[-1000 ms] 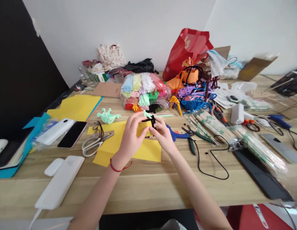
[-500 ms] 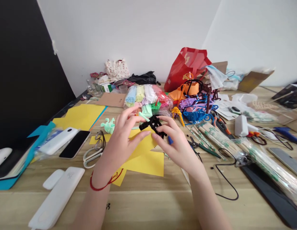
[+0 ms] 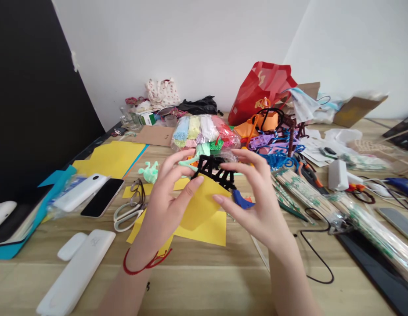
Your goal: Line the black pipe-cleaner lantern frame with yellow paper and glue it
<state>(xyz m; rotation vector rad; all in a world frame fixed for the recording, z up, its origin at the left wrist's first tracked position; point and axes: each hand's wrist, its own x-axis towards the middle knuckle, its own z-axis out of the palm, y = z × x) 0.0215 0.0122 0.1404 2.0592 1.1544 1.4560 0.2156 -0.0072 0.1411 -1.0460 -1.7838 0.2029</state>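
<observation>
My left hand (image 3: 172,188) pinches a black lattice of fuzzy pipe cleaners (image 3: 215,171) and a yellow paper piece (image 3: 204,199) along its lower edge, with the thumb over the paper. My right hand (image 3: 261,199) curves round the other end, index fingertip on the black lattice and thumb at the paper's right corner. Behind the left fingers shows a mint-green strand (image 3: 190,163). A blue object (image 3: 242,200), partly hidden, sits beside the right thumb. Beneath the hands lies yellow paper (image 3: 213,228). A mint-green twisted figure (image 3: 148,172) stands left of my left hand.
White-handled scissors (image 3: 126,216), glasses (image 3: 138,193) and a phone (image 3: 102,197) lie left. Bagged coloured pipe cleaners (image 3: 204,129) and a red bag (image 3: 261,90) are behind. Bundled sticks (image 3: 302,188), pliers (image 3: 305,169) and a black cable (image 3: 319,259) lie right.
The black lattice has been turned so its row of bars faces me, and the yellow paper now shows against its lower edge. My right fingers have spread wider and shifted right.
</observation>
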